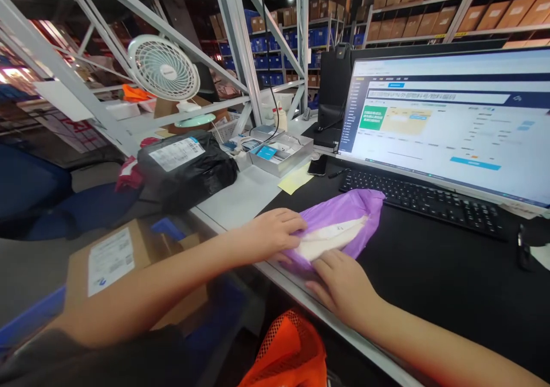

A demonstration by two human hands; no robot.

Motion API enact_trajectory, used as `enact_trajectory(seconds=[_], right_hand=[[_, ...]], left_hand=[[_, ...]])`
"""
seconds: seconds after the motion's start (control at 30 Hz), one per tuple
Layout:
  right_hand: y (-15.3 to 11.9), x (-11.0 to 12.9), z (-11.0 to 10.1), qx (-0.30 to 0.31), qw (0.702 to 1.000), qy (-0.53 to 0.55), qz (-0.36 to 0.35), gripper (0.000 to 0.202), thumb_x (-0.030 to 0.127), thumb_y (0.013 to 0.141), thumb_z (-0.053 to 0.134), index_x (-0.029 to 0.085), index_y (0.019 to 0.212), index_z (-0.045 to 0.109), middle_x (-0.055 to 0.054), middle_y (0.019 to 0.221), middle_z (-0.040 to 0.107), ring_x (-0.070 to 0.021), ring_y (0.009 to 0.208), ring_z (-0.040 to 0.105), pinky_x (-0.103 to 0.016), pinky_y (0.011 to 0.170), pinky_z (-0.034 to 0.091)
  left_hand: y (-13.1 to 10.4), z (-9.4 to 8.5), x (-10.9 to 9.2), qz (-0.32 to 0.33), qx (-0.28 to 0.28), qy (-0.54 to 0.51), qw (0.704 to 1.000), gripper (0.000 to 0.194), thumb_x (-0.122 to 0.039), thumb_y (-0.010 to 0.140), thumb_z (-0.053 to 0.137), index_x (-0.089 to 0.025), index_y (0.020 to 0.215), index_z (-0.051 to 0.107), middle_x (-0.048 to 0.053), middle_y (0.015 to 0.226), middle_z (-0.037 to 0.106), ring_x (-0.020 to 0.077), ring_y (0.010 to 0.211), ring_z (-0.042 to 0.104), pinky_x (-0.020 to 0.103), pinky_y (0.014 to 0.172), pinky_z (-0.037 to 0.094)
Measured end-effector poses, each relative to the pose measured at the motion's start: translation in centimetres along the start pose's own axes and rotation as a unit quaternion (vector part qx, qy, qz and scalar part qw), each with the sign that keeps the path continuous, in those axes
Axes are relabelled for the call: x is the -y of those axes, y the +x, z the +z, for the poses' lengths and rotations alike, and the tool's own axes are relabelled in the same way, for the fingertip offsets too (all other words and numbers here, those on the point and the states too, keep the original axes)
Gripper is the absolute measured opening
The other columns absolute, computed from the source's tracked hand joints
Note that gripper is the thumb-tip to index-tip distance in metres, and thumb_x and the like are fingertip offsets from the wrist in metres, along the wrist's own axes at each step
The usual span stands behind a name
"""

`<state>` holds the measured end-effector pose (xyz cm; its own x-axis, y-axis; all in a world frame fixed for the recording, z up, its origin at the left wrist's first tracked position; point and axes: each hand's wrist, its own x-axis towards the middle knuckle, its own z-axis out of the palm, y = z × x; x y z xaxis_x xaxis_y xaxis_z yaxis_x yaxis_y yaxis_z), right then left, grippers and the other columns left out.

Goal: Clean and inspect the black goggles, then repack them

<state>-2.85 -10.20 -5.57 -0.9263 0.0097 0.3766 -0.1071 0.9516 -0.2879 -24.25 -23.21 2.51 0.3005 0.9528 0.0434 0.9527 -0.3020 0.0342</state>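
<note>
A purple bag (365,206) lies on the black desk mat, its side open so that a white item (335,238) shows inside. My left hand (275,235) is closed on the left end of the bag, fingers curled over its edge. At the near edge of the opening, my right hand (341,281) is closed on the purple plastic, its fingertips partly hidden by the bag and the white item. Behind the bag sits a black keyboard (421,200).
A monitor (442,129) stands behind the keyboard. A black wrapped parcel (184,169), a grey tray (281,155) and a fan (165,69) are at the left. Also there are a phone (317,165), a yellow note (295,179) and, lower left, a cardboard box (141,238).
</note>
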Motion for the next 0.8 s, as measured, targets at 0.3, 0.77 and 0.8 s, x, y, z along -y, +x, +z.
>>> enact_trajectory(seconds=[0.3,0.77,0.8], right_hand=[[1.3,-0.3,1.7,-0.044,0.992,-0.08,-0.085,0.021,0.016,0.097,0.045,0.019,0.082,0.059,0.0,0.066,0.06,-0.0142,0.052,0.051,-0.032,0.049,0.025],[-2.4,-5.1,0.9,0.159,0.951,-0.111,-0.24,0.019,0.012,0.096,0.045,0.02,0.084,0.058,0.001,0.065,0.061,-0.0149,0.054,0.052,-0.032,0.051,0.03],[-2.4,-5.3,0.7,0.171,0.956,-0.091,-0.221,0.02,0.016,0.098,0.045,0.021,0.083,0.058,0.001,0.068,0.062,-0.015,0.056,0.054,-0.032,0.052,0.032]], left_hand=[[0.5,2.5,0.3,-0.152,-0.137,-0.247,0.947,0.059,-0.051,0.095,0.045,-0.018,0.046,0.045,0.006,0.082,0.055,0.0172,0.081,0.051,0.032,0.084,0.046],[-2.6,10.5,8.5,-0.329,-0.229,-0.224,0.888,0.053,-0.05,0.091,0.046,-0.019,0.047,0.041,0.006,0.081,0.054,0.0174,0.082,0.052,0.034,0.09,0.046],[-2.2,10.8,8.5,-0.331,-0.23,-0.226,0.887,0.052,-0.049,0.091,0.046,-0.019,0.048,0.042,0.006,0.083,0.056,0.0175,0.084,0.054,0.034,0.09,0.046]])
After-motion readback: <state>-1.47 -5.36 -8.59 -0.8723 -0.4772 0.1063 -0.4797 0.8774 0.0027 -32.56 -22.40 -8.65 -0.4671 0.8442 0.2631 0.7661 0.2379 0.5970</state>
